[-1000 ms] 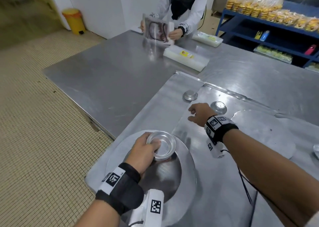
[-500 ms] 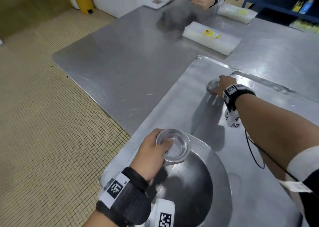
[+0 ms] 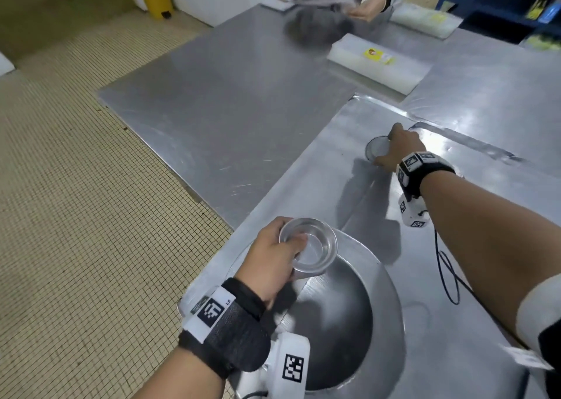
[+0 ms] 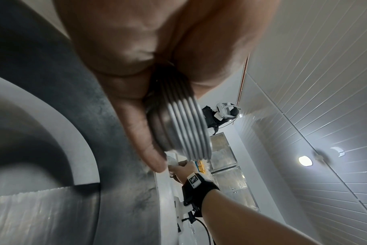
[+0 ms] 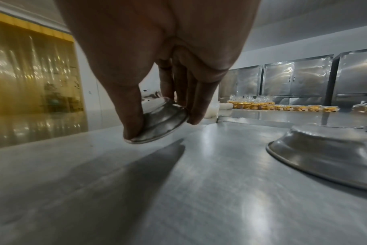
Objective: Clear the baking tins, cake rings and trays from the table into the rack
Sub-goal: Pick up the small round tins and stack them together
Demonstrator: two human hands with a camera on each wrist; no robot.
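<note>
My left hand (image 3: 290,248) grips a stack of several nested small round tins (image 3: 311,249) above a large shallow round pan (image 3: 382,313) at the near edge of the table. The left wrist view shows the stacked rims (image 4: 189,132) pinched between thumb and fingers. Farther out, my right hand (image 3: 391,146) pinches one small round tin (image 3: 374,150) by its rim. In the right wrist view this tin (image 5: 160,127) is upside down and tilted, its far edge lifted off the metal sheet.
A flat metal sheet (image 3: 328,167) lies under both hands on the steel table (image 3: 243,110). Another upturned tin (image 5: 325,149) sits right of my right hand. A white wrapped pack (image 3: 379,61) lies beyond, and another person's hands (image 3: 367,3) work at the far end.
My right hand reached forward to the far small tin, closed on its rim and tipped it up. The left hand kept its stack over the large pan.
</note>
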